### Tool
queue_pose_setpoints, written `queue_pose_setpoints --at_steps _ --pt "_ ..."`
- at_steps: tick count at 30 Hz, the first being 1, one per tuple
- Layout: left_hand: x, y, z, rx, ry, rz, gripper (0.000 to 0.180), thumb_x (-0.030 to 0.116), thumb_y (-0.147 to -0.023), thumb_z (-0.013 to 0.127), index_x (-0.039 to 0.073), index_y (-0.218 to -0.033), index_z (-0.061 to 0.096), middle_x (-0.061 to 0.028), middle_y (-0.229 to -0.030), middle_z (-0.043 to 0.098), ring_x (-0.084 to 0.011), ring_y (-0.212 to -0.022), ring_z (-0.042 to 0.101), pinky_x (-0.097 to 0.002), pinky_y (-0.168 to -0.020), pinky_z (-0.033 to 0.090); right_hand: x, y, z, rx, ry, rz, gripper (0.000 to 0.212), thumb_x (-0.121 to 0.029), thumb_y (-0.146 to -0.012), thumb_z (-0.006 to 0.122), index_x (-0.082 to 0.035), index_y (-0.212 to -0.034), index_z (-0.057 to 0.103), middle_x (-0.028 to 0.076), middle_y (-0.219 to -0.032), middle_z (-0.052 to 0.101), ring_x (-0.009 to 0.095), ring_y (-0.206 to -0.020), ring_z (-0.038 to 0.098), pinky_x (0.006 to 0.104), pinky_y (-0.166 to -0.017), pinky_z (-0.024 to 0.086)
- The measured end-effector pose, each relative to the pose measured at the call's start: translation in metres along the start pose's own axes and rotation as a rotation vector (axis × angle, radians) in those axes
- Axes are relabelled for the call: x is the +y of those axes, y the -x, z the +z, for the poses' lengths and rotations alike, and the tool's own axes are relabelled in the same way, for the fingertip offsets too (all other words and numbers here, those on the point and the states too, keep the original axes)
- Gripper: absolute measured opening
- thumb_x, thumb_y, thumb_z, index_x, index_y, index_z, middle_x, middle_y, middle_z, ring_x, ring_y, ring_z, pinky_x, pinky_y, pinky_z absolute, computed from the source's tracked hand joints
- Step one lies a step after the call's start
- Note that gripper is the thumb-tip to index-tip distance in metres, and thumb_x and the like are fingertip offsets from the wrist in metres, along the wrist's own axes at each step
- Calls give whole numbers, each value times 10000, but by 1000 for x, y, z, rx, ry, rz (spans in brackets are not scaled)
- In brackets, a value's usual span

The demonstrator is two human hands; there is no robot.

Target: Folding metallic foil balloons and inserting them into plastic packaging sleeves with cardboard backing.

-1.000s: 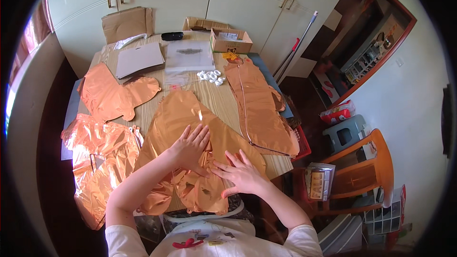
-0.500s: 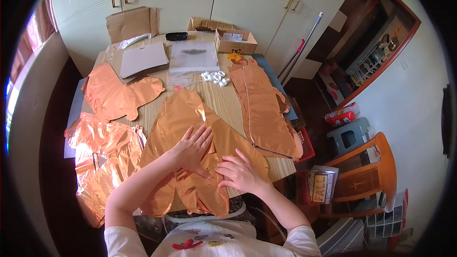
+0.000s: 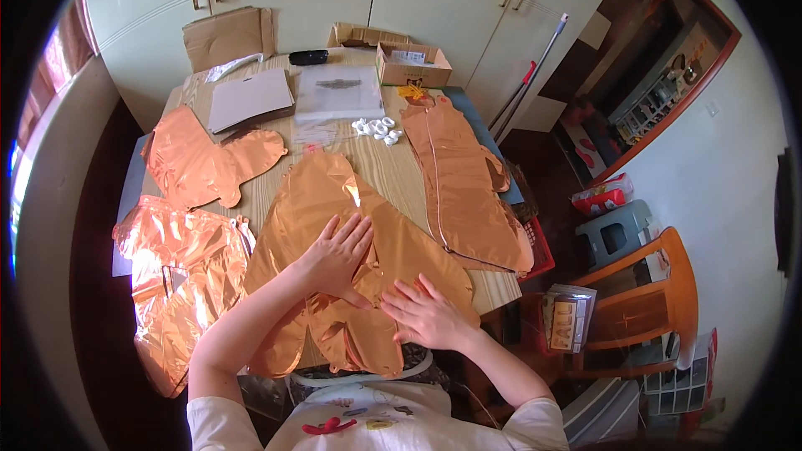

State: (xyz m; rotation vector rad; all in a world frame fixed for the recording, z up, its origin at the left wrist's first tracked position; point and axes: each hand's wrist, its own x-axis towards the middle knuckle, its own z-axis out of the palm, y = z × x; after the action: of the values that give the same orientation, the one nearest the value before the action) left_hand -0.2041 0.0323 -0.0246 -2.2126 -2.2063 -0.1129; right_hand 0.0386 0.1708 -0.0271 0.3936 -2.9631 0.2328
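Observation:
A large flat copper-coloured foil balloon lies on the wooden table in front of me, its lobed lower end at the near edge. Flat on its middle rests my left hand, fingers stretched away from me. My right hand lies on the balloon's lower right part, fingers spread, holding nothing. Creases run between the two hands, and the foil under my palms is hidden. More deflated foil balloons lie around it: one at the upper left, shinier crumpled foil at the near left, and a long folded stack on the right.
At the back are grey-white cardboard sheets, clear plastic bags, white ribbon rolls, a black item and an open cardboard box. Right of the table stand a wooden chair with a packet and a grey stool.
My right hand has shifted slightly right and its fingers have flattened and spread on the foil. My left hand stays nearly in place. The view has moved a little.

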Motion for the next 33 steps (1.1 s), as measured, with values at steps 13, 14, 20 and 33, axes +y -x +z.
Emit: queue_pose_setpoints --at_steps 13,14,20,33 --pt "2 0 0 -17 11 -21 1419 921 -542 568 -101 -1477 258 -232 -1562 262 -361 -1475 197 -525 -1190 143 -47 31 16 436 -14 -46 167 -169 -859 685 -116 -1007 740 8 -1076 726 141 -1106 656 325 -956 465" --pt "1 -1 -1 -17 3 -21 1418 922 -545 566 -101 -1478 257 -231 -1563 260 -360 -1476 195 -525 -1191 141 -48 34 15 435 -28 -60 160 -166 -861 685 -116 -1002 740 8 -1074 726 142 -1101 658 325 -954 468" --pt "1 2 0 -5 14 -22 1423 929 -539 553 -104 -1474 265 -229 -1566 257 -359 -1477 191 -526 -1191 135 -46 42 -8 417 -234 -62 220 -269 -864 708 -113 -1018 728 18 -1047 724 177 -1078 667 360 -977 476" --pt "4 9 -3 14 11 -75 1392 908 -571 566 -116 -1466 268 -255 -1553 267 -382 -1469 203 -522 -1191 134 -10 -21 5 97 -133 118 532 -392 -933 595 -44 -1334 549 103 -1431 510 272 -1358 439 510 -1122 317"
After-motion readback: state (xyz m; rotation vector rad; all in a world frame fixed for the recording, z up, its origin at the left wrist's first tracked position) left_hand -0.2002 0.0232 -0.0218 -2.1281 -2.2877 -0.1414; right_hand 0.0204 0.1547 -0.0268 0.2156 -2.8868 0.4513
